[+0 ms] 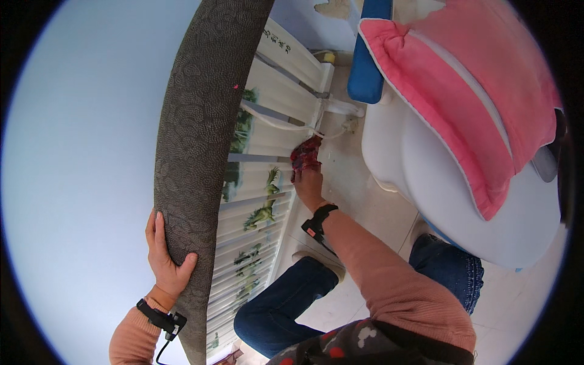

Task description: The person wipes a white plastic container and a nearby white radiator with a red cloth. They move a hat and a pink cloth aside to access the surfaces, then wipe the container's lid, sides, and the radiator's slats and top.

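My right hand (309, 185) reaches down and grips a dark red patterned cloth (306, 153) against the lower rail of a white radiator (278, 80). Green horses and trees are painted on its panels, and one panel bears writing. Higher up, my left hand (169, 269) rests on a long ledge (196, 114) with a dark grey textured covering, thumb spread away from the fingers. Part of the cloth is hidden behind my right fingers. Each wrist wears a black strap with a small device.
A pink cushion (465, 82) with white piping lies on a rounded white seat (438, 182) at the right. Beside it is a blue bar (367, 73). A white pipe (340, 107) leaves the radiator near the tiled floor (346, 187). My jeans-clad leg (287, 301) is close to the radiator.
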`<state>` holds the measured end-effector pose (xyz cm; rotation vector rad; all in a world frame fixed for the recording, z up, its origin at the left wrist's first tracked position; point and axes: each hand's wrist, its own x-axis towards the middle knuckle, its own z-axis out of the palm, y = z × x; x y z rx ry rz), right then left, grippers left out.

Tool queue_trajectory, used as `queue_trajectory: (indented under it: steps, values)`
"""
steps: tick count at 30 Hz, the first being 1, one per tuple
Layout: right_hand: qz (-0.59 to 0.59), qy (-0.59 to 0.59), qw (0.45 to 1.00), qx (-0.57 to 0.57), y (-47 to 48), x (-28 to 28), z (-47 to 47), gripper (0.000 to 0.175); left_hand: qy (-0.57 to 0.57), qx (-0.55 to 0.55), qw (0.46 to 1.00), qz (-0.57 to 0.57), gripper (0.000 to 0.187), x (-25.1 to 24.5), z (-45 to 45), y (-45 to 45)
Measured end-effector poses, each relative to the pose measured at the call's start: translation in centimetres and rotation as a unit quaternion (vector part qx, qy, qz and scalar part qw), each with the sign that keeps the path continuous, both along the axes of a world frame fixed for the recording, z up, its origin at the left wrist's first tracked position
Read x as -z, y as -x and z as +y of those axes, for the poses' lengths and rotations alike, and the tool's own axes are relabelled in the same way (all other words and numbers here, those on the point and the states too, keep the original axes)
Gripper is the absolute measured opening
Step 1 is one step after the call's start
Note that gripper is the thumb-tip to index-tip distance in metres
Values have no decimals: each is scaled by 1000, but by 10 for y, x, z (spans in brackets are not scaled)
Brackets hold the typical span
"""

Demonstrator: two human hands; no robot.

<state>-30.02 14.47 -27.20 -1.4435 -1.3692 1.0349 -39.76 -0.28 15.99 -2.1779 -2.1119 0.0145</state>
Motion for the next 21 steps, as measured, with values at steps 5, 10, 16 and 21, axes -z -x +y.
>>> queue_trajectory:
  steps: [5, 10, 16, 21]
  values:
    - [19, -88, 980, 180, 21, -51, 47, 51, 2, -1, 1000, 3, 101, 1, 2, 0]
    - [216, -218, 949, 68, -1, -134, 94, 52, 10, -16, 1000, -6, 101, 0, 2, -5]
    - [135, -258, 952, 95, 4, -121, 90, 51, 18, -30, 999, -12, 101, 0, 1, -6]
    - [48, -15, 996, 75, 2, -17, 78, 47, 2, -8, 1000, 8, 102, 2, 2, -2]
